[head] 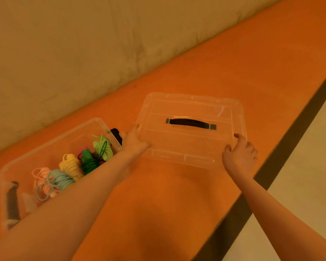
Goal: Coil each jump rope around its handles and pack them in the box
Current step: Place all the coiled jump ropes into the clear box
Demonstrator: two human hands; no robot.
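Hands grip a clear lid (192, 129) by its near corners on the orange surface (233, 72): left hand (135, 143) and right hand (240, 157), fingers curled over the rim. Beside the lid, the open clear box (51, 142) holds coiled jump ropes (72, 166) in pink, blue, yellow and green.

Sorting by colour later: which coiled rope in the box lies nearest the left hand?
The light green rope, at the box's far end, just left of the left hand; the dark green, yellow, blue and pink ones lie farther away.
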